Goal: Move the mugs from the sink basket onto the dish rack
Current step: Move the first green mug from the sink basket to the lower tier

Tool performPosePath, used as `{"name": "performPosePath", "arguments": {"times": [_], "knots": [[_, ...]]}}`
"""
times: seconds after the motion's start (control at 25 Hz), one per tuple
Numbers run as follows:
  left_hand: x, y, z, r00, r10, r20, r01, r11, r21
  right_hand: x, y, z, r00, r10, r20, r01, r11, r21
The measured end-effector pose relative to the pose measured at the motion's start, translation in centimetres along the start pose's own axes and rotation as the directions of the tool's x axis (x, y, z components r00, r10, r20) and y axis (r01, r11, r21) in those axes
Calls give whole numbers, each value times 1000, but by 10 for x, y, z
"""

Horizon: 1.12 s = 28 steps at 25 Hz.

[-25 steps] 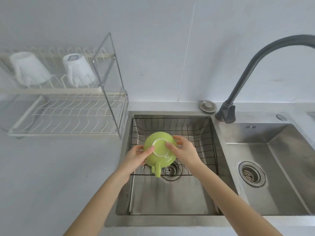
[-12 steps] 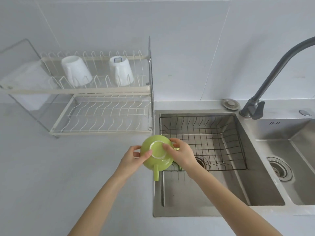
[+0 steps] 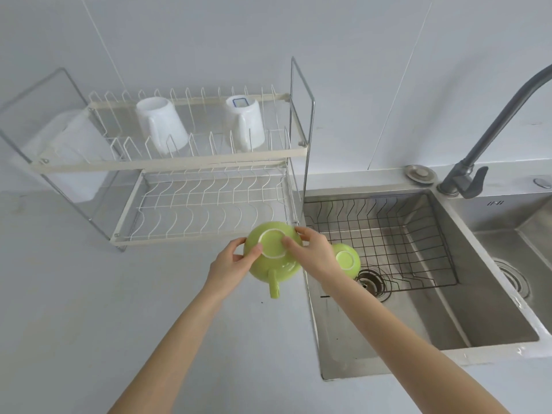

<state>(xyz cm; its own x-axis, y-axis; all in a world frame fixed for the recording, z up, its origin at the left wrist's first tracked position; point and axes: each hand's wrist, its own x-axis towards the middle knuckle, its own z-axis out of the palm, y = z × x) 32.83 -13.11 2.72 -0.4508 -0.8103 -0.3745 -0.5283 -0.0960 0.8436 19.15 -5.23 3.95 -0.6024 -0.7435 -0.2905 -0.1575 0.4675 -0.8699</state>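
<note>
A glossy lime-green ceramic mug [image 3: 273, 255], wide and rounded, is held upside down in the air over the pale countertop [image 3: 74, 309], just in front of the lower shelf of the two-tier white wire dish rack [image 3: 209, 204]. Its base faces the camera, ringed by a pale unglazed foot, and its short handle points down toward the person. The left hand [image 3: 230, 264] grips its left side, thumb laid on the base; the right hand [image 3: 313, 253] clasps the right side, fingers pressed on the base and rim.

A second lime-green mug [image 3: 348, 259], also inverted, sits just behind the right hand at the front left corner of the dark wire sink basket [image 3: 403, 234], inside the stainless steel sink [image 3: 448, 318].

On the rack's upper tier stand two white mugs upside down: a plain tapered one [image 3: 161, 124] to the left and one with a small blue-outlined rectangular label on its base [image 3: 245, 122] to the right; any writing on that label is too small to read. A translucent white plastic container [image 3: 68, 156] hangs at the rack's left end. A dark grey curved faucet [image 3: 490, 127] rises behind the sink, and a small stamped mark beside it is illegible.
</note>
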Motion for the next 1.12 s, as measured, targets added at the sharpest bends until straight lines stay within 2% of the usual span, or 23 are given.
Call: {"name": "performPosePath", "arguments": {"times": [0.32, 0.56, 0.88, 1.0, 1.12], "knots": [[51, 20, -35, 1000, 5, -3, -5, 1000, 11, 43, -35, 27, 1000, -16, -9, 16, 1000, -6], [111, 35, -44, 1000, 9, 2, -9, 999, 33, 96, -57, 41, 997, 62, -53, -61, 998, 31], [157, 35, -42, 999, -27, -24, 28, 999, 43, 138, -58, 50, 992, 113, -58, -114, 993, -13], [161, 34, -42, 999, -11, -48, 16, 994, 107, 144, -57, 51, 994, 85, -67, -90, 994, -62], [159, 35, -43, 1000, -10, 16, 7, 976, 217, 144, -55, 54, 998, 48, -33, -52, 986, -157]]}}
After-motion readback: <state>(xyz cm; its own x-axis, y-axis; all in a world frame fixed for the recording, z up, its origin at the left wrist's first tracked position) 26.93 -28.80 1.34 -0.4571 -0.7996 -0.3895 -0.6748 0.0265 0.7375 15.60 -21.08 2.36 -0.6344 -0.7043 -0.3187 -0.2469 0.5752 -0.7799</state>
